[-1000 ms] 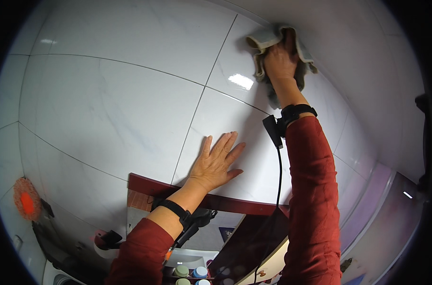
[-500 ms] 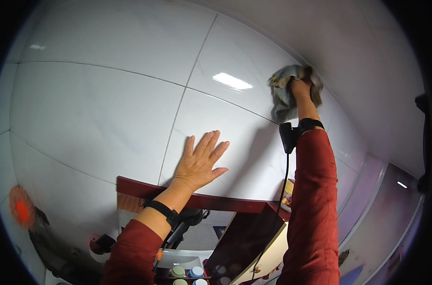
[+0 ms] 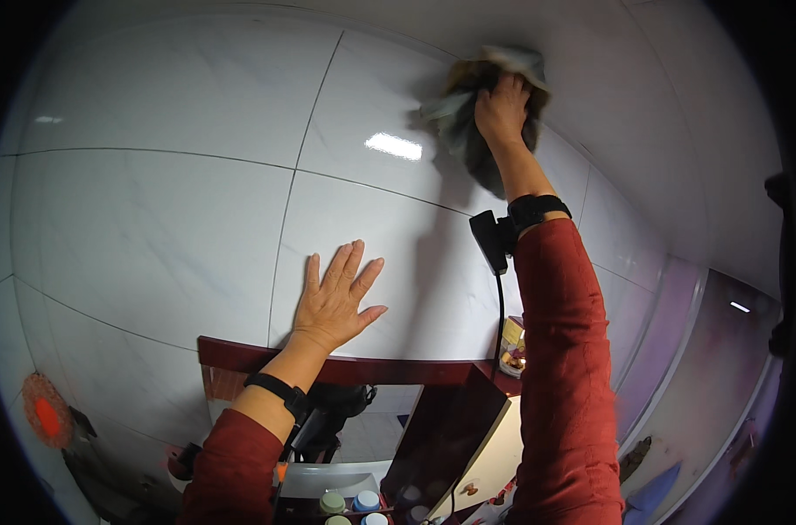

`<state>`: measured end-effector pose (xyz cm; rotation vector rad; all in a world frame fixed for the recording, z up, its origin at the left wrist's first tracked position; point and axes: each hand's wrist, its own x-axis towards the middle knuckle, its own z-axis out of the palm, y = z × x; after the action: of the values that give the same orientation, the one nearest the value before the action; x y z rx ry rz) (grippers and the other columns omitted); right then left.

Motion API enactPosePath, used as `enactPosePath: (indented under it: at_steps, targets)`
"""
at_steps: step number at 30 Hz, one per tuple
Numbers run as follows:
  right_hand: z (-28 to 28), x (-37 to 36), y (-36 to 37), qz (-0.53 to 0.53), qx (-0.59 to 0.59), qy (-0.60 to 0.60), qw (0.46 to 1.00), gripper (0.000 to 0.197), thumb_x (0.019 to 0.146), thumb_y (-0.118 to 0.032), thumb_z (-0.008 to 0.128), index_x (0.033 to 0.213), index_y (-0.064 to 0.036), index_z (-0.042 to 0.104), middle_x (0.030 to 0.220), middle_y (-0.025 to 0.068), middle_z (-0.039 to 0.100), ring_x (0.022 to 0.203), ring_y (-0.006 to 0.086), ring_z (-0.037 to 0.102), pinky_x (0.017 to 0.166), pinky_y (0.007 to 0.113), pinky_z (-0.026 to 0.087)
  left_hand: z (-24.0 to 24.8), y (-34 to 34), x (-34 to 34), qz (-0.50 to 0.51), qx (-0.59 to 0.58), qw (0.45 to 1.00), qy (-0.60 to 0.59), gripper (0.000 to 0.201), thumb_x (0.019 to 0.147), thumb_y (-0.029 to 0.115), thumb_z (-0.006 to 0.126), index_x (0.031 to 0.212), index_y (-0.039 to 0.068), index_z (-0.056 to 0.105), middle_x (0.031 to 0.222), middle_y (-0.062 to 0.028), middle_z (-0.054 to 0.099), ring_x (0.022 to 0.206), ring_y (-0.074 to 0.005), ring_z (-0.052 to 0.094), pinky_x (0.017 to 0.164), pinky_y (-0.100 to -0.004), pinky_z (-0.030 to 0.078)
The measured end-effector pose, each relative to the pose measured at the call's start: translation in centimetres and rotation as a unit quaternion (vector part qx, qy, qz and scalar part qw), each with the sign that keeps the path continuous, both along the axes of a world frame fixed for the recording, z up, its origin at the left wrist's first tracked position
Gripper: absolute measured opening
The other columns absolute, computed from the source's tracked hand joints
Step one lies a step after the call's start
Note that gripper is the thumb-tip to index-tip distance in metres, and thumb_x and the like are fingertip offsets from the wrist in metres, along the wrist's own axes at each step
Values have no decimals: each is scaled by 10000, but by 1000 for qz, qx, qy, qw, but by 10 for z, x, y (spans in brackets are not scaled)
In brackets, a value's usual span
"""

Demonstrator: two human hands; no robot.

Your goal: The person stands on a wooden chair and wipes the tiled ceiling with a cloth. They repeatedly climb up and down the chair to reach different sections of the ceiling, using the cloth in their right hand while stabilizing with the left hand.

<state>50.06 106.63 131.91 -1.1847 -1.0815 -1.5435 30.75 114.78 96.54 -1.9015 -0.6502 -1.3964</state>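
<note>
My right hand (image 3: 503, 107) is raised high on the right, closed on a crumpled grey-green cleaning cloth (image 3: 469, 122) where the tiled wall meets the ceiling. The cloth is slightly blurred and hangs down below my fingers. My left hand (image 3: 335, 299) lies flat on the white wall tiles (image 3: 179, 236), fingers spread, holding nothing. It rests just above the dark red top edge of a mirror cabinet (image 3: 398, 371). Both wrists carry black straps, and a small black device (image 3: 488, 242) with a cable hangs at the right one.
Below is a mirror (image 3: 376, 429) in the cabinet, with several lidded jars (image 3: 332, 502) on its shelf. A small box (image 3: 513, 346) stands on the cabinet's right top. An orange-centred round brush-like thing (image 3: 48, 416) hangs at far left. The ceiling (image 3: 660, 131) slopes across the right.
My right hand has moved the cloth up and to the left along the top of the wall. The left hand stays flat on the tiles; the whole view has shifted slightly.
</note>
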Motion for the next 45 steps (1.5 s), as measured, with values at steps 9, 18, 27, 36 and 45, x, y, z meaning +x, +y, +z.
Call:
enactPosePath:
  at_steps: [9,18,27,36,45]
  targets:
    - [38,-20,-113,6,256,26,966,368,886,-149,500,1219,4,541,1300,189,518,1193,352,466,1039,475,308,-1,0,-1,-7,11,1000,-12,810,820,631,534,1480,240,274,1558,-106,189,1428,-246,170,1107,-585,135]
    - [17,-6,-105,-13,153,-312,937,579,723,20,500,1301,-13,495,1361,226,454,1308,445,316,1131,496,177,1,-2,-3,-2,-5,1000,3,794,840,620,520,1480,225,264,1563,-121,155,1432,-255,155,1117,-577,83]
    - [35,129,-206,-333,73,92,936,481,850,-356,557,1270,-122,538,1326,143,487,1287,333,379,1079,519,253,2,-4,-4,-14,-29,999,13,784,845,608,524,1482,237,257,1564,-121,151,1430,-258,165,1115,-582,107]
    - [29,18,-76,-68,139,-49,987,475,840,-279,589,1254,-64,504,1290,219,465,1231,408,390,1022,504,333,2,-5,-3,-4,-23,1000,16,785,835,611,535,1476,233,284,1559,-127,173,1429,-268,171,1102,-595,130]
    - [-56,-71,28,68,-225,-172,957,515,908,-330,508,1362,-99,435,1476,164,317,1384,411,213,1123,465,259,2,-2,-2,5,-18,1000,13,802,832,620,534,1481,229,270,1561,-131,164,1431,-275,171,1101,-602,114]
